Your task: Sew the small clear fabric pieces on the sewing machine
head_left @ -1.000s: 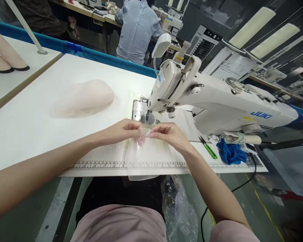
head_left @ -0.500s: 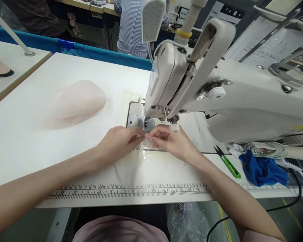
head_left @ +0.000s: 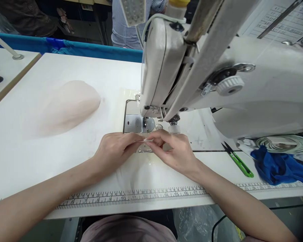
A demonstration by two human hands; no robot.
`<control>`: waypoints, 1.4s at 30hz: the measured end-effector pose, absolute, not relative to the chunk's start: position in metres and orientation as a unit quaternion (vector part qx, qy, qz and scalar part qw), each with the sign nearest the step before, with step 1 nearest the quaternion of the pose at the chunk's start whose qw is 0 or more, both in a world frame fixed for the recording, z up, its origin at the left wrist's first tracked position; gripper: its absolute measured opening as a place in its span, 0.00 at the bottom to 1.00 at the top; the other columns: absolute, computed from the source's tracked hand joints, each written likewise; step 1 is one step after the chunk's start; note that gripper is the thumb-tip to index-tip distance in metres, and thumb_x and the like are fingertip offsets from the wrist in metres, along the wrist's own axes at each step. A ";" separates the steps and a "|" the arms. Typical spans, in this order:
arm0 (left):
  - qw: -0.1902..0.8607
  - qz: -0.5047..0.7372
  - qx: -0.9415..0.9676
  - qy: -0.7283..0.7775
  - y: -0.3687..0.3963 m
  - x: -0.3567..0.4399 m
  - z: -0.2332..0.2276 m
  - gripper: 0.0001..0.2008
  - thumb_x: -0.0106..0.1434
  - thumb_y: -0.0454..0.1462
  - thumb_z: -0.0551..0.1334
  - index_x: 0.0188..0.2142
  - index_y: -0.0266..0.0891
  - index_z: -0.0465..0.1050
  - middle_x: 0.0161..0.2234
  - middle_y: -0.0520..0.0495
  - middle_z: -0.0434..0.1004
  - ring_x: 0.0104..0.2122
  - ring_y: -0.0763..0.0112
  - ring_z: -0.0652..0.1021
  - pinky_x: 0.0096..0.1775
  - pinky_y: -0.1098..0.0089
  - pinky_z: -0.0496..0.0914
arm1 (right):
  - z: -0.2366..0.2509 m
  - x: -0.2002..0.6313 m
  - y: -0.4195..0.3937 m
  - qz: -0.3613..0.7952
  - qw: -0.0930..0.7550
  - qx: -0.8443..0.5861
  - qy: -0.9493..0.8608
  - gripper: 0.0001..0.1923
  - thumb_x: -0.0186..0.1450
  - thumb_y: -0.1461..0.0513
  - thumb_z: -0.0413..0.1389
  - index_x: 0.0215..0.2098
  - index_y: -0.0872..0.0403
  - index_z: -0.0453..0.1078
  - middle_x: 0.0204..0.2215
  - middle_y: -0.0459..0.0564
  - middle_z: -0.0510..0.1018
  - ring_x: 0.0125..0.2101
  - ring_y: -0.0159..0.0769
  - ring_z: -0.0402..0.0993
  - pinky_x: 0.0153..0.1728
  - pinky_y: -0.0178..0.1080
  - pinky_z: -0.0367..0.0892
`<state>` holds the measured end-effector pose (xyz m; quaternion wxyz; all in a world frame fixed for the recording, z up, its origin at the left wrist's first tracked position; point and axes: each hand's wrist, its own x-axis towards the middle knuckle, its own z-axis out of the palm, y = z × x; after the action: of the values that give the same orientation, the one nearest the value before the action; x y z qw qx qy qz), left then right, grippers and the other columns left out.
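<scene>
In front of the needle of a white sewing machine (head_left: 155,70), both hands meet fingertip to fingertip. My left hand (head_left: 112,148) is closed in a pinch at one end of a small pale strip (head_left: 146,140), thin and whitish. The other end is pinched by my right hand (head_left: 178,149), thumb against forefinger. The strip's exact kind is too small to make out, and fingers cover most of it. Just beyond the fingertips lies the metal needle plate (head_left: 133,124), with the presser foot (head_left: 144,121) above it.
A sheer pinkish fabric piece (head_left: 73,107) lies on the white table at left. Green thread snips (head_left: 239,163) and a blue cloth (head_left: 280,166) lie at right. A ruler tape (head_left: 136,199) runs along the front edge. A person in a striped shirt (head_left: 127,27) is beyond the table.
My view has moved closer to the machine. Both hands stay pinched together before the needle, and more of the pale strip shows between the fingertips.
</scene>
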<state>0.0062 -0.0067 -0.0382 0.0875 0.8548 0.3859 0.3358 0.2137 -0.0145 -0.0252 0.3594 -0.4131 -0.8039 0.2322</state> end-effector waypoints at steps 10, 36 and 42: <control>0.070 0.356 0.853 0.375 -0.006 0.008 -0.036 0.14 0.73 0.42 0.54 0.36 0.41 0.75 0.18 0.56 0.74 0.18 0.77 0.74 0.22 0.77 0.64 | -0.025 0.213 -0.014 0.283 0.347 -0.410 -0.794 0.04 0.66 0.64 0.56 0.40 0.51 0.69 0.21 0.38 0.73 0.21 0.26 0.70 0.24 0.30 0.67; 0.035 0.365 0.865 0.342 -0.007 0.007 -0.028 0.12 0.72 0.40 0.55 0.32 0.42 0.72 0.19 0.56 0.75 0.17 0.77 0.72 0.22 0.74 0.64 | -0.025 0.214 -0.013 0.265 0.340 -0.366 -0.825 0.07 0.68 0.65 0.52 0.43 0.52 0.69 0.22 0.39 0.71 0.21 0.25 0.66 0.25 0.29 0.64; 0.030 0.360 0.866 0.345 -0.008 0.005 -0.034 0.07 0.70 0.40 0.58 0.37 0.41 0.69 0.18 0.59 0.71 0.16 0.78 0.70 0.23 0.76 0.64 | -0.029 0.217 -0.011 0.131 0.377 -0.342 -0.851 0.06 0.69 0.66 0.54 0.39 0.51 0.72 0.27 0.41 0.80 0.21 0.25 0.72 0.24 0.30 0.66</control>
<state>0.0048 -0.0075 -0.0337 0.0304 0.8663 0.3448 0.3601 0.2165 -0.0107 -0.0293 0.3767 -0.3424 -0.8507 0.1310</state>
